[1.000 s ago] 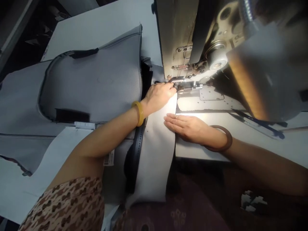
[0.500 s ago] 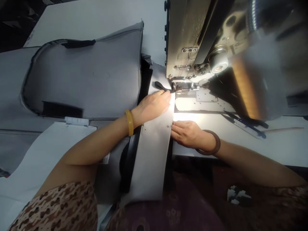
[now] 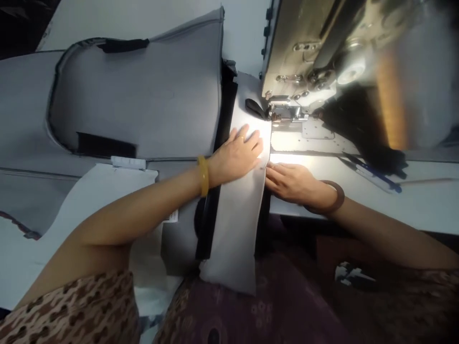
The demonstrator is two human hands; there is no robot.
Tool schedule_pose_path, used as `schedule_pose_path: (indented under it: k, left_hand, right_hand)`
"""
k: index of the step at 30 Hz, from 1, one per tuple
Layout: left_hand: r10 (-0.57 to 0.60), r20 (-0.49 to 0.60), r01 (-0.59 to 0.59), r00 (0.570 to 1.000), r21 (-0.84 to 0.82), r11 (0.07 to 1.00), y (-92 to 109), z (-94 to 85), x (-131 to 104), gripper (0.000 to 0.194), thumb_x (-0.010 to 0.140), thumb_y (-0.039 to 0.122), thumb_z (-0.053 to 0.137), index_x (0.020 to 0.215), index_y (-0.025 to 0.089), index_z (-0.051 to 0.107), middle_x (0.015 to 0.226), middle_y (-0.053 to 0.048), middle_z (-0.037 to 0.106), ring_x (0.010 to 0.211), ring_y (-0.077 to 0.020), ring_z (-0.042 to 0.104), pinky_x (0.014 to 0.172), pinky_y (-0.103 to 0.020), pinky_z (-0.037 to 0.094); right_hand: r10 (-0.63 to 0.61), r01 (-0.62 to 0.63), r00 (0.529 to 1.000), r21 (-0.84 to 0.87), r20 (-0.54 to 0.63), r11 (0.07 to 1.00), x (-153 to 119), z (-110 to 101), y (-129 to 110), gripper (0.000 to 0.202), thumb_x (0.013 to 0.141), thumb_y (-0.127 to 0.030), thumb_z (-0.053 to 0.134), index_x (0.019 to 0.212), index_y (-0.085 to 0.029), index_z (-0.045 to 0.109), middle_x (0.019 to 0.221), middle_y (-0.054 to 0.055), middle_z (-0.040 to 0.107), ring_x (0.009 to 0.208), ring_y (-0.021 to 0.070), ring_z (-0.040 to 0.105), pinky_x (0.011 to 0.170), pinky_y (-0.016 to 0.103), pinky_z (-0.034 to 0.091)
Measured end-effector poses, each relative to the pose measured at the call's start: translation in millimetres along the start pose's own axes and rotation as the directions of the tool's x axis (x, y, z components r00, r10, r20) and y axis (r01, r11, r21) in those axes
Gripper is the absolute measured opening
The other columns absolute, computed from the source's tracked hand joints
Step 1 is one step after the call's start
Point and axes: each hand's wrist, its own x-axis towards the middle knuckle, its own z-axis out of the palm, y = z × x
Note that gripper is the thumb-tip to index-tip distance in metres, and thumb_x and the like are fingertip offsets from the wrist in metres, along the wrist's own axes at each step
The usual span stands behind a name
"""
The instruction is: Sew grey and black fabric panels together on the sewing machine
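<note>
Grey fabric strip [image 3: 239,210], left hand [image 3: 236,155] flat on it, right hand [image 3: 292,181] spread at its edge, white label [image 3: 173,216] unreadable.

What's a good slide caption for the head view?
Both hands, left hand and right hand, flat on a grey fabric strip before the sewing machine.

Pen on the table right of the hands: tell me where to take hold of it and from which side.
Take the pen at mid-barrel, coming from above with a pinch across its width. It lies flat on the table, slanting away to the right, so only its top and long sides are open. The right hand is nearest; the machine overhangs behind, so approach from the near side.
</note>
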Motion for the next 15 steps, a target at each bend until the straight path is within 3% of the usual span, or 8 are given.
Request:
schedule_pose_path:
  k: [3,6,10,15]
  left_hand:
    - [0.004,0.016,-0.004,1.000,-0.009,1.000,13.3,-0.3,-22.5,0.047,0.096,0.027,0.032,0.137,0.005,0.042,0.143,-0.020,0.039,0.132,-0.0384,0.034,0.103,-0.056,0.038]
    - [-0.010,0.013,0.010,1.000,-0.027,1.000,20.6,2.7,-32.8,0.049,0.096,0.029,0.034,0.138,0.006,0.041,0.144,-0.019,0.039,0.133,-0.0385,0.034,0.104,-0.055,0.039]
    - [-0.010,-0.016,0.009,1.000,-0.047,0.999,22.4,4.0,-34.9,0.051,0.096,0.034,0.038,0.138,0.007,0.043,0.143,-0.019,0.041,0.132,-0.0366,0.036,0.105,-0.053,0.039]
    - [0.014,-0.041,-0.016,0.999,-0.059,0.998,19.7,2.5,-33.9,0.054,0.094,0.041,0.043,0.135,0.006,0.047,0.140,-0.020,0.044,0.129,-0.0366,0.039,0.103,-0.053,0.040]
  right_hand:
    - [-0.044,0.045,0.999,-0.056,0.023,0.997,-1.0,-5.2,-16.4,0.020,0.090,-0.005,0.042,0.086,-0.006,0.061,0.087,0.013,0.065,0.087,0.0194,0.061,0.069,0.030,0.049]
    - [0.018,-0.019,1.000,-0.038,-0.017,0.999,-3.6,-8.2,-35.0,0.022,0.090,-0.005,0.041,0.097,0.000,0.061,0.098,0.018,0.066,0.100,0.0218,0.061,0.077,0.031,0.052]
    - [0.083,-0.085,0.995,-0.038,-0.046,0.996,-7.5,-10.6,-52.9,0.023,0.090,-0.004,0.039,0.095,-0.002,0.061,0.099,0.017,0.067,0.100,0.0203,0.063,0.074,0.028,0.053]
    - [0.081,-0.082,0.996,-0.036,-0.027,0.996,-10.6,-13.7,-58.8,0.023,0.088,-0.001,0.038,0.086,-0.007,0.061,0.091,0.013,0.068,0.098,0.0189,0.064,0.067,0.025,0.053]
